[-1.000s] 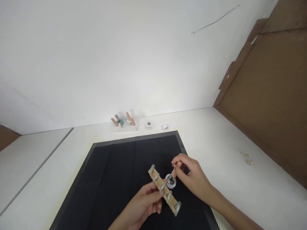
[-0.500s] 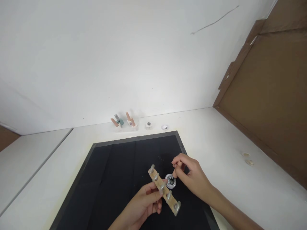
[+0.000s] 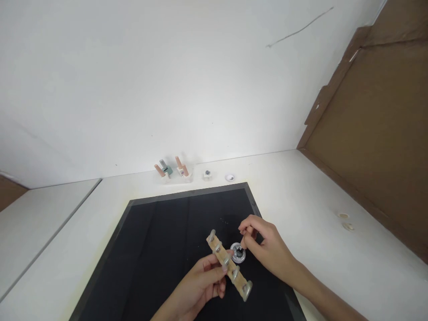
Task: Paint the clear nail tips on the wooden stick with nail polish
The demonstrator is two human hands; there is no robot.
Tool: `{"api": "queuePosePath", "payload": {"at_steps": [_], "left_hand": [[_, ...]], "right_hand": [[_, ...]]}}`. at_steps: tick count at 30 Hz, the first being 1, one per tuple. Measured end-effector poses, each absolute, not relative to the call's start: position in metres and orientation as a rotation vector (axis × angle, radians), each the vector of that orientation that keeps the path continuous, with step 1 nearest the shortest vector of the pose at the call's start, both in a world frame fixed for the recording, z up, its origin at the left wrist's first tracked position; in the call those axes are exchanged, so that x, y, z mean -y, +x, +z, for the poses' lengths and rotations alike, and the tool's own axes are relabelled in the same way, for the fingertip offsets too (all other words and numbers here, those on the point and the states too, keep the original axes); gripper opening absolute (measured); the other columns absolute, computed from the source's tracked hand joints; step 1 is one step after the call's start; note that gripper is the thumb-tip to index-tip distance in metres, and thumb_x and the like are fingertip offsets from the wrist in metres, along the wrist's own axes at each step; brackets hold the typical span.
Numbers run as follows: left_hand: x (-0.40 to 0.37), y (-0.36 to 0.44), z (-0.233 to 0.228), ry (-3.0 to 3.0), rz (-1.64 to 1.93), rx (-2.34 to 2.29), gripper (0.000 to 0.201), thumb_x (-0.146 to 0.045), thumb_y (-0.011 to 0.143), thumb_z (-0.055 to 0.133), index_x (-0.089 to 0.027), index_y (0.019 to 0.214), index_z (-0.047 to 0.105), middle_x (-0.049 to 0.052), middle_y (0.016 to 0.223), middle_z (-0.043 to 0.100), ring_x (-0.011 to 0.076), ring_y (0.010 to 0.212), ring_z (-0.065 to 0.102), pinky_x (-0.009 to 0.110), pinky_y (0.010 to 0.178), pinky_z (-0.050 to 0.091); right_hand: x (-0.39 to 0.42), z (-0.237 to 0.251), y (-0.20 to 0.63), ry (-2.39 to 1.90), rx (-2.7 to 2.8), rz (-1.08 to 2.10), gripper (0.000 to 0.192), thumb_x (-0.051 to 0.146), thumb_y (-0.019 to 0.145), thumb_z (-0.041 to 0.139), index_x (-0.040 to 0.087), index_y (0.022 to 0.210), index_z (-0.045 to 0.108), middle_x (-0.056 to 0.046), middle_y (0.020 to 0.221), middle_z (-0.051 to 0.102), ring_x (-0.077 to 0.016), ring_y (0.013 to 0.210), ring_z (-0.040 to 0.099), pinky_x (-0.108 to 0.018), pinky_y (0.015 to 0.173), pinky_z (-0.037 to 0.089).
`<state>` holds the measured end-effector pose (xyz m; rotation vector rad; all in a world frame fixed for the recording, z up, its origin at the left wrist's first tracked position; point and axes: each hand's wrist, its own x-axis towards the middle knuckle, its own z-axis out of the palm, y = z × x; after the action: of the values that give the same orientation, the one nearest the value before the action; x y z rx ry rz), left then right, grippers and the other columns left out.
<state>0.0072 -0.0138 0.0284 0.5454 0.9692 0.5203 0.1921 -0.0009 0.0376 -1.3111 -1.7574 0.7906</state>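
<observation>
Beyond the wooden strip (image 3: 231, 267), capped bottles (image 3: 184, 171).

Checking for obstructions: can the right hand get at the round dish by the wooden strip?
Probably yes: the right hand has its fingers close to the round dish, and the wooden strip in the left hand appears on the other side, seemingly leaving that approach free.

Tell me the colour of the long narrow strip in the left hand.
Light tan; the head view shows the long narrow strip best.
</observation>
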Motion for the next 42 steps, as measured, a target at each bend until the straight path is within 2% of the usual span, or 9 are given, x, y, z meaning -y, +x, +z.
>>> {"api": "queuePosePath", "payload": {"at_steps": [9,15,42], "left_hand": [[0.0142,0.0065,0.0277,0.546,0.522,-0.963,0.045,-0.034,0.057,0.079,-0.014,0.095,0.067,-0.004,0.056,0.054,0.0046,0.047,0.044,0.02,0.051,0.036],[0.0151,0.0068,0.0266,0.554,0.526,-0.95,0.04,-0.032,0.059,0.078,-0.014,0.094,0.068,-0.003,0.056,0.053,0.0046,0.047,0.043,0.02,0.051,0.035],[0.0151,0.0068,0.0267,0.564,0.525,-0.938,0.037,-0.028,0.064,0.075,-0.014,0.097,0.067,-0.002,0.059,0.054,0.0053,0.048,0.043,0.021,0.052,0.035]], "right_hand": [[0.0006,0.0382,0.1891,-1.323,1.787,0.804,0.021,0.002,0.075,0.043,0.02,0.077,0.054,0.001,0.066,0.053,-0.0146,0.062,0.054,-0.022,0.049,0.038],[0.0008,0.0376,0.1903,-1.256,1.797,0.772,0.022,0.0,0.074,0.043,0.02,0.078,0.053,0.001,0.066,0.053,-0.0147,0.063,0.054,-0.024,0.057,0.043],[0.0017,0.0381,0.1923,-1.105,1.956,0.623,0.023,0.0,0.076,0.044,0.02,0.079,0.053,-0.001,0.069,0.054,-0.0162,0.066,0.051,-0.027,0.057,0.042]]}}
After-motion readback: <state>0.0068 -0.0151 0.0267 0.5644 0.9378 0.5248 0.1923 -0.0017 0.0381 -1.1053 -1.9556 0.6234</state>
